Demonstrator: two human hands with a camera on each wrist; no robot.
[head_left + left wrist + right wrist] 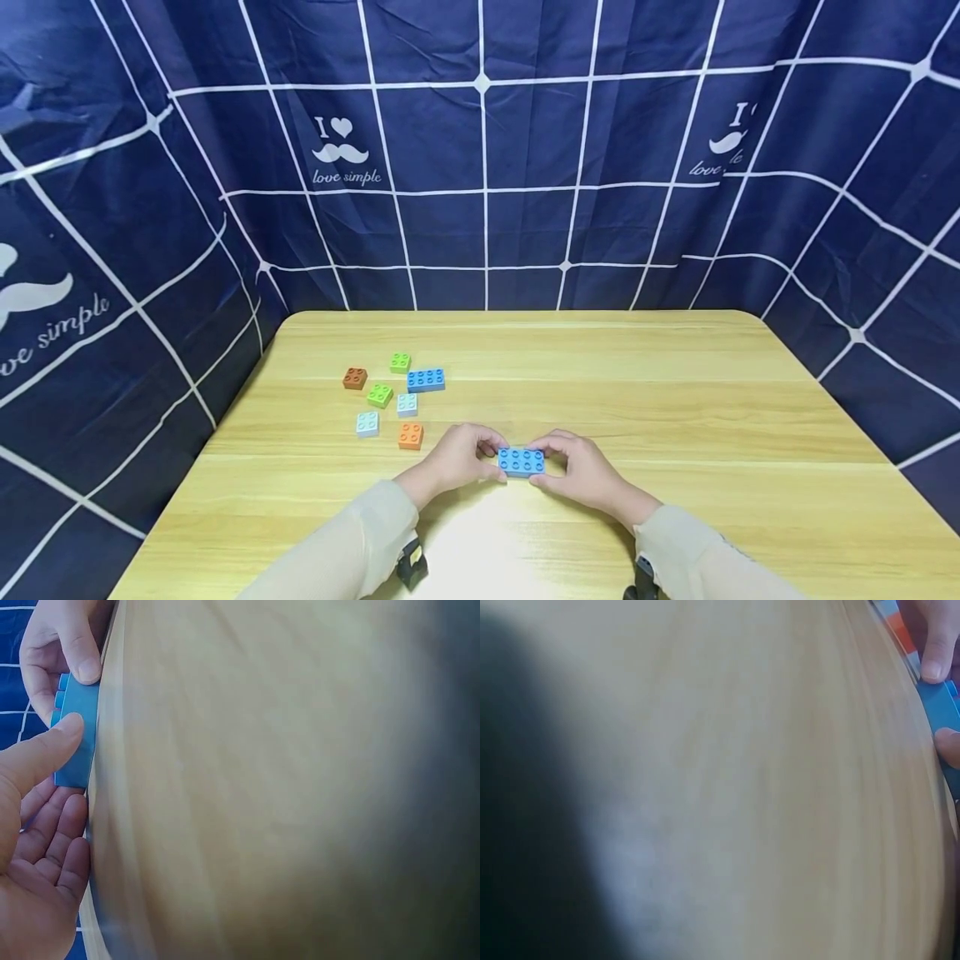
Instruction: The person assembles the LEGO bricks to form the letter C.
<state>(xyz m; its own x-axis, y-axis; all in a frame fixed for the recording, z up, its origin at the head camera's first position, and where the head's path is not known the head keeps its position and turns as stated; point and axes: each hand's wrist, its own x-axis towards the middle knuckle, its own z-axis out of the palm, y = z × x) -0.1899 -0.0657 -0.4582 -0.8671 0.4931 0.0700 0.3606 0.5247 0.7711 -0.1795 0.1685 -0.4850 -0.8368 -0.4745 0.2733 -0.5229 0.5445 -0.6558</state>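
A blue eight-stud toy brick (521, 462) lies studs up between the two hands, its long side facing the person. The left hand (467, 456) pinches its left end, thumb at the near side and fingers behind. At the right end, the right hand (577, 469) grips it the same way. In the left wrist view the brick (79, 735) sits close over the table top, with the left thumb flat on its side. Only the right thumb tip and part of the brick (939, 709) show at the right wrist view's edge.
Left of the hands lie loose bricks: a second blue brick (426, 381), an orange one (410, 436), a brown one (355, 378), two green ones (380, 395) and two pale blue ones (367, 424). Dark blue curtains (525, 167) surround the wooden table (675, 375).
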